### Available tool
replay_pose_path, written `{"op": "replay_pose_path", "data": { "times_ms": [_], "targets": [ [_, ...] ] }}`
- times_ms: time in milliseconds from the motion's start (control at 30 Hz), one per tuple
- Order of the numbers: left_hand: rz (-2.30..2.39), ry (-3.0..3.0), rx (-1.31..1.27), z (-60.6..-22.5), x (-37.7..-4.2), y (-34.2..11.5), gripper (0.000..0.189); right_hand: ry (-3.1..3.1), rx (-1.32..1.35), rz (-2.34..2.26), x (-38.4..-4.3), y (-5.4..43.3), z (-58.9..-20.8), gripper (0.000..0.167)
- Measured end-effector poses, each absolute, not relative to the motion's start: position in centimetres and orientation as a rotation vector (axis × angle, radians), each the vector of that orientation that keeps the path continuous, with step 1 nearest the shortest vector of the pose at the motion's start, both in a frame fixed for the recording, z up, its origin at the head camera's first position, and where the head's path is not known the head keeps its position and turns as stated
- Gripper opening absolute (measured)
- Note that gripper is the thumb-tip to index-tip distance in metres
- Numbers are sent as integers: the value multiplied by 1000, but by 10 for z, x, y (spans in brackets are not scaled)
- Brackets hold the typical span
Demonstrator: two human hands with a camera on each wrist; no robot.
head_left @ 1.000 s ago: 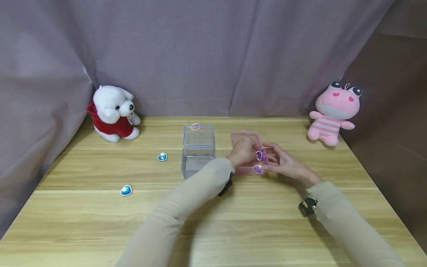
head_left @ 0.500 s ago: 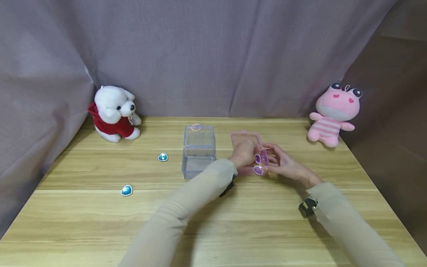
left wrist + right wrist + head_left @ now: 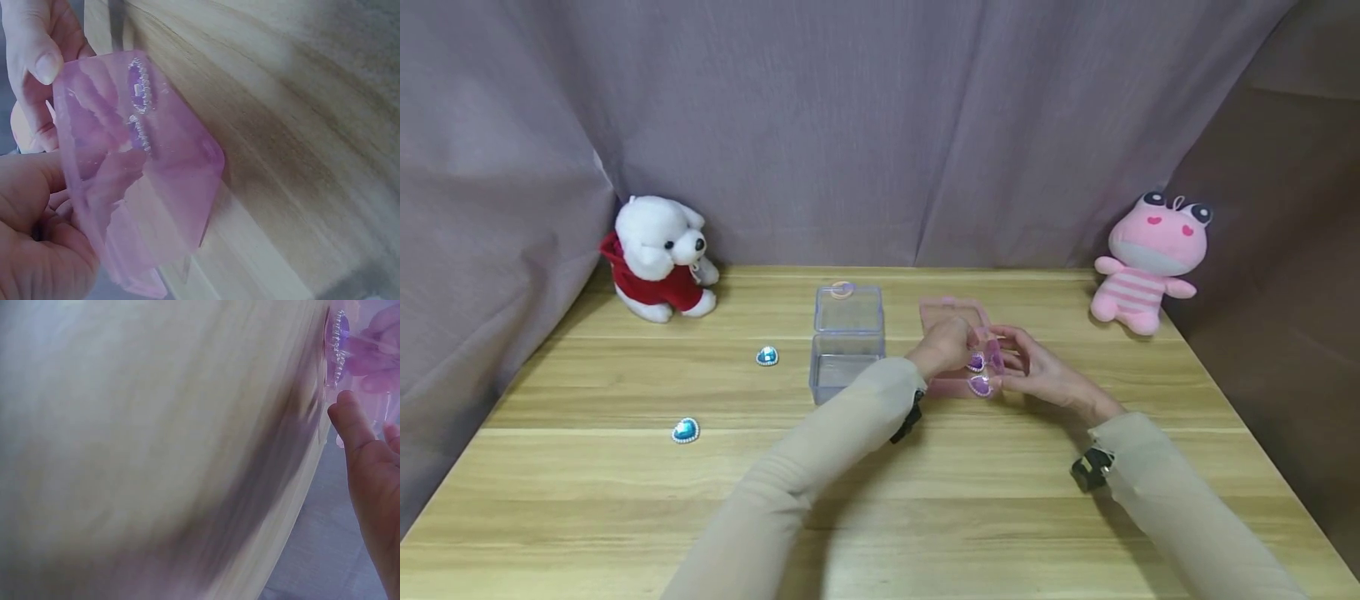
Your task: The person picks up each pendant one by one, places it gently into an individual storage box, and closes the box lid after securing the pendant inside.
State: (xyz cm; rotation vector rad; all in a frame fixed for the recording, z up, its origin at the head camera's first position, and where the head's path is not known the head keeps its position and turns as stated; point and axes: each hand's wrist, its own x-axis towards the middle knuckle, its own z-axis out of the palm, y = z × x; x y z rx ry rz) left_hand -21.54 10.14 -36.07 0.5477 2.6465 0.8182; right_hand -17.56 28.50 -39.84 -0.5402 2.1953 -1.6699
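Note:
A pink see-through box (image 3: 951, 389) with its lid (image 3: 949, 308) tipped back sits right of the table's middle. My left hand (image 3: 943, 345) reaches into it, fingertips on a purple heart-shaped gem (image 3: 975, 362) edged in white beads. A second purple heart gem (image 3: 981, 386) lies at the box's front right. In the left wrist view, the left hand's (image 3: 44, 231) fingers show through the pink wall, at the lower of the two gems (image 3: 139, 134). My right hand (image 3: 1043, 367) holds the box's right side between thumb and fingers. The left fingertips' exact grip is partly blurred.
A clear box (image 3: 835, 388) with its lid laid back stands left of the pink one. Two blue heart gems (image 3: 767, 357) lie on the wooden table (image 3: 925, 517) at left. A white plush dog (image 3: 658, 258) and a pink plush frog (image 3: 1150, 262) sit at the back corners.
My left hand has brought the purple gem slightly down and left inside the pink box, closer to the other purple gem. The right hand stays at the box's side.

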Motion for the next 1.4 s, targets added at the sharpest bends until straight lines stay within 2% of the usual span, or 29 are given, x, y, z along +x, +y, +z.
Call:
{"op": "replay_pose_path", "data": {
  "times_ms": [200, 333, 467, 633, 833, 1033, 1400],
  "targets": [
    [952, 2582, 631, -349, -212, 87, 22, 2214, -543, -1657, -176, 283, -399, 80],
    [1138, 2468, 699, -330, -211, 62, 25, 2220, -541, -1662, -176, 283, -398, 81],
    [1329, 2341, 660, -311, -212, 19, 33, 2246, -521, -1664, -176, 283, -396, 82],
    [1493, 2292, 535, -302, -210, -59, 36, 2305, -570, -1706, -176, 281, -385, 79],
    [1511, 2371, 379, -320, -207, -153, 38, 2483, -622, -1788, -173, 251, -361, 67],
    [1498, 2318, 301, -347, -189, -226, 44, 2416, -674, -1754, -171, 192, -359, 68],
    [1385, 2293, 178, -372, -158, -287, 49, 2315, -542, -1676, -172, 131, -377, 83]
  ]
}}
